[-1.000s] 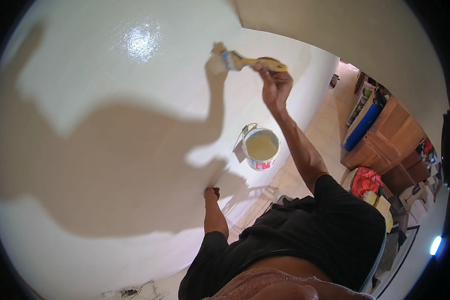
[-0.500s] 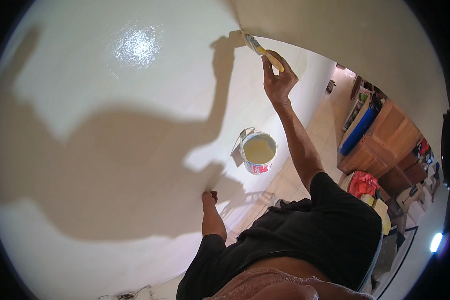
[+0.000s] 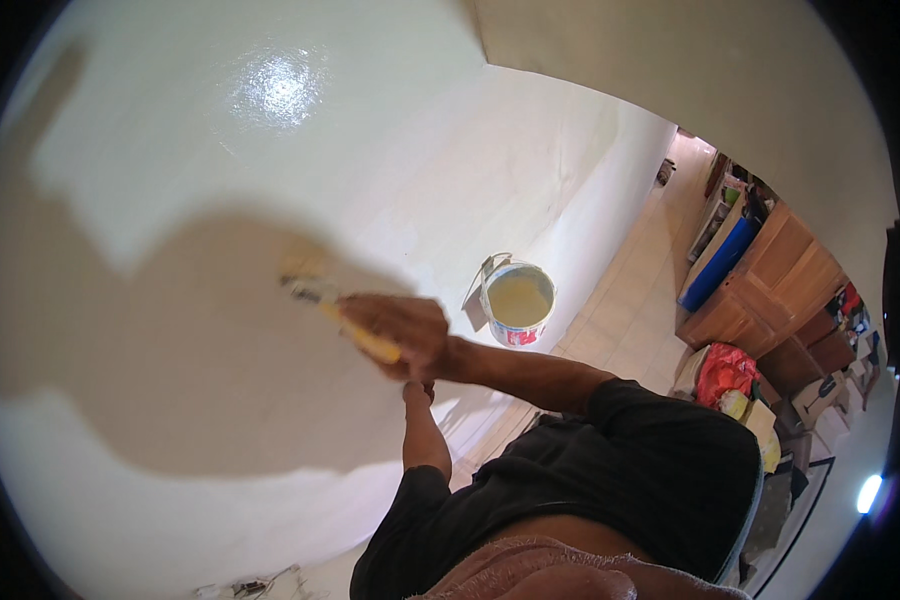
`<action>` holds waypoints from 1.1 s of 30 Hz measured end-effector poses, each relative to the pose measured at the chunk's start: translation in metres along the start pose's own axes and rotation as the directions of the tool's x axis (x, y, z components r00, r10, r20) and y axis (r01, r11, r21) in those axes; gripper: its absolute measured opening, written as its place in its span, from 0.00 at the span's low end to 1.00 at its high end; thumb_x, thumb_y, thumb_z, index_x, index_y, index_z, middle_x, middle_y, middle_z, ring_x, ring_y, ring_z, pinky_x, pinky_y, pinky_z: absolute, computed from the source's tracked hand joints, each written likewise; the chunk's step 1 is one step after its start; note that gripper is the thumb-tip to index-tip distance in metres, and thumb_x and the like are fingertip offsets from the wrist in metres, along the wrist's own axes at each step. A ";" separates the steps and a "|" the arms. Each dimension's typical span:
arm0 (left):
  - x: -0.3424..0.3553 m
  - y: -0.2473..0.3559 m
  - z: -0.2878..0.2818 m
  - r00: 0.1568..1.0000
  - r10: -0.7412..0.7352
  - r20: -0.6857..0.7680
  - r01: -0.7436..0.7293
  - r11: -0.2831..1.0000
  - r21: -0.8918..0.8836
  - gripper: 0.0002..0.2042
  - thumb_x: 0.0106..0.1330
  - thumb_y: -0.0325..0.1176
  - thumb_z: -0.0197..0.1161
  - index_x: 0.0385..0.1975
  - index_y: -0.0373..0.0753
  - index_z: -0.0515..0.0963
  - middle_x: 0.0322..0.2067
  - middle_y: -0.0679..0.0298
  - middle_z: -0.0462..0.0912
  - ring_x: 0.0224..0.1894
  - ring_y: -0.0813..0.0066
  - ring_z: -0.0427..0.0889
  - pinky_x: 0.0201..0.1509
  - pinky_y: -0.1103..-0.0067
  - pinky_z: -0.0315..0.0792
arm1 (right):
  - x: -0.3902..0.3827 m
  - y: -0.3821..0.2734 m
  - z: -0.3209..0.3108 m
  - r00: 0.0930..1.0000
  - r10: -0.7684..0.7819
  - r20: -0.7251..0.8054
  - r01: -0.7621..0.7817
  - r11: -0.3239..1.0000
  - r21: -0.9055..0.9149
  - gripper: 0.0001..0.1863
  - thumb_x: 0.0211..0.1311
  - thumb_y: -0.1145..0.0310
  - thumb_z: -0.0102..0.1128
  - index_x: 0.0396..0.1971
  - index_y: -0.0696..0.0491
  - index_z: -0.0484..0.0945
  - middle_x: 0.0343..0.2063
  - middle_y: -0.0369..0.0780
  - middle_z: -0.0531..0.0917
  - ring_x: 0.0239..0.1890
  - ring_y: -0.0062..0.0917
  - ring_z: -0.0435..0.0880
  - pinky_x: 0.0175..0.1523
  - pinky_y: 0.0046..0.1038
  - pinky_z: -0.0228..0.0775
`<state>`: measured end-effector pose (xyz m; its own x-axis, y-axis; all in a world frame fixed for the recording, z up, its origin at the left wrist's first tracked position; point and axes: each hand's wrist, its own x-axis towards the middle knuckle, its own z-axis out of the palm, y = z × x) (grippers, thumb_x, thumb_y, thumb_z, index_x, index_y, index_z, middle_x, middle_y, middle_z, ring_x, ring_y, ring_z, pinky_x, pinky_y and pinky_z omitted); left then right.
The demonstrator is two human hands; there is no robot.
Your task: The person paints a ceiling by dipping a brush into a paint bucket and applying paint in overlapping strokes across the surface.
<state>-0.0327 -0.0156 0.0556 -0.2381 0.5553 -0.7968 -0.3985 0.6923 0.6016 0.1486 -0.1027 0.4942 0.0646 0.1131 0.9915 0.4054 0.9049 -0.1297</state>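
My right hand [image 3: 405, 332] is closed round the yellow handle of a paintbrush [image 3: 375, 341]. The brush's bristles, a little smeared by motion, point up and left at the pale wall [image 3: 370, 225], inside my own large shadow; whether they touch it I cannot tell. Low and close to my body, my left hand [image 3: 419, 391] looks closed, small in view and partly covered by the right one. What it grips, if anything, is hidden. Beyond my right forearm sits a white bucket [image 3: 519, 337] with a wire handle, holding pale yellowish paint [image 3: 520, 300].
A ceiling or wall edge curves over the top right. Wooden furniture [image 3: 770, 270], a blue panel [image 3: 718, 262] and a red bag [image 3: 727, 372] crowd the right side above a tiled floor [image 3: 625, 300]. Some cables [image 3: 260, 585] lie at the lower left.
My right hand has brought the paintbrush from the wall's upper edge down and left, in front of my shadow. My left hand stays low, now partly covered. The bucket has not moved.
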 end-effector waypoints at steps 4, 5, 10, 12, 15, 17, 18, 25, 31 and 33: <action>0.005 0.003 0.003 0.999 0.006 0.054 -0.007 1.000 0.030 0.13 0.67 0.36 0.43 0.23 0.40 0.70 0.15 0.61 0.77 0.15 0.69 0.78 0.11 0.78 0.62 | 0.010 -0.027 0.022 0.985 0.173 0.023 -0.171 0.933 0.317 0.16 0.47 0.78 0.67 0.39 0.59 0.77 0.40 0.45 0.82 0.35 0.34 0.85 0.36 0.28 0.79; 0.007 0.002 0.003 0.998 0.009 0.064 -0.011 0.999 0.034 0.13 0.67 0.36 0.43 0.23 0.40 0.70 0.15 0.61 0.77 0.15 0.69 0.78 0.11 0.78 0.62 | 0.011 -0.021 0.020 0.988 0.152 0.008 -0.149 0.950 0.273 0.15 0.47 0.78 0.68 0.38 0.59 0.77 0.40 0.45 0.82 0.34 0.34 0.85 0.35 0.27 0.79; 0.029 -0.007 -0.014 0.999 -0.031 0.043 0.031 1.000 0.005 0.14 0.67 0.37 0.43 0.23 0.40 0.70 0.14 0.60 0.77 0.14 0.69 0.78 0.10 0.78 0.61 | 0.028 0.031 -0.024 0.813 0.582 0.015 -0.570 0.790 0.224 0.11 0.50 0.80 0.66 0.36 0.57 0.82 0.38 0.41 0.85 0.39 0.21 0.84 0.41 0.23 0.78; 0.029 -0.008 -0.011 0.999 -0.006 0.045 0.004 1.000 0.030 0.14 0.67 0.36 0.42 0.23 0.39 0.70 0.15 0.59 0.78 0.14 0.69 0.77 0.10 0.78 0.61 | 0.031 0.071 -0.064 0.875 0.445 -0.188 -0.413 0.891 0.188 0.09 0.53 0.83 0.62 0.36 0.59 0.82 0.37 0.40 0.85 0.39 0.19 0.82 0.46 0.21 0.74; 0.023 -0.005 -0.001 0.996 -0.032 0.083 0.026 0.997 0.068 0.13 0.67 0.35 0.42 0.22 0.39 0.70 0.15 0.58 0.78 0.13 0.69 0.76 0.10 0.78 0.59 | 0.037 0.114 -0.118 0.824 0.400 -0.401 -0.410 0.910 0.065 0.07 0.55 0.83 0.61 0.35 0.62 0.81 0.35 0.38 0.84 0.40 0.19 0.80 0.48 0.23 0.72; 0.012 -0.005 0.012 0.995 -0.039 0.095 0.032 0.997 0.068 0.13 0.66 0.34 0.41 0.22 0.39 0.70 0.14 0.58 0.77 0.12 0.69 0.76 0.09 0.78 0.58 | 0.041 0.133 -0.151 0.788 0.340 -0.513 -0.399 0.917 -0.006 0.06 0.56 0.82 0.62 0.35 0.62 0.80 0.35 0.38 0.84 0.39 0.18 0.80 0.47 0.22 0.73; 0.004 -0.006 0.010 0.998 -0.027 0.054 0.025 0.999 0.046 0.13 0.66 0.34 0.41 0.22 0.39 0.70 0.14 0.58 0.77 0.12 0.69 0.75 0.09 0.78 0.58 | 0.041 0.147 -0.167 0.790 0.291 -0.539 -0.410 0.905 -0.113 0.06 0.57 0.81 0.62 0.35 0.62 0.81 0.34 0.38 0.84 0.38 0.17 0.80 0.45 0.21 0.73; 0.027 -0.007 -0.003 0.999 0.021 0.035 -0.020 0.999 -0.043 0.13 0.66 0.34 0.42 0.21 0.39 0.71 0.15 0.57 0.78 0.13 0.67 0.77 0.10 0.77 0.62 | 0.060 0.160 -0.166 0.859 0.098 -0.502 -0.315 0.874 -0.369 0.08 0.55 0.78 0.64 0.36 0.61 0.81 0.32 0.42 0.86 0.33 0.21 0.84 0.40 0.22 0.76; 0.017 -0.013 0.009 1.000 0.012 -0.009 -0.012 0.999 -0.045 0.12 0.66 0.34 0.45 0.21 0.39 0.70 0.15 0.59 0.77 0.14 0.65 0.79 0.11 0.76 0.62 | 0.038 0.071 -0.085 0.908 0.245 -0.340 -0.364 0.864 -0.349 0.12 0.53 0.77 0.66 0.39 0.59 0.82 0.33 0.43 0.86 0.35 0.21 0.84 0.42 0.22 0.76; 0.023 -0.013 -0.006 1.000 -0.008 -0.018 0.006 0.996 -0.087 0.12 0.66 0.35 0.46 0.22 0.39 0.71 0.15 0.59 0.77 0.16 0.65 0.80 0.11 0.76 0.62 | 0.027 0.029 -0.052 0.934 0.337 -0.119 -0.357 0.875 -0.327 0.15 0.52 0.76 0.66 0.42 0.57 0.81 0.38 0.44 0.85 0.35 0.26 0.86 0.42 0.23 0.77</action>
<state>-0.0380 -0.0142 0.0294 -0.2510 0.5413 -0.8025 -0.4759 0.6529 0.5893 0.2095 -0.0948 0.5164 0.3056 0.3613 0.8809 0.6301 0.6169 -0.4716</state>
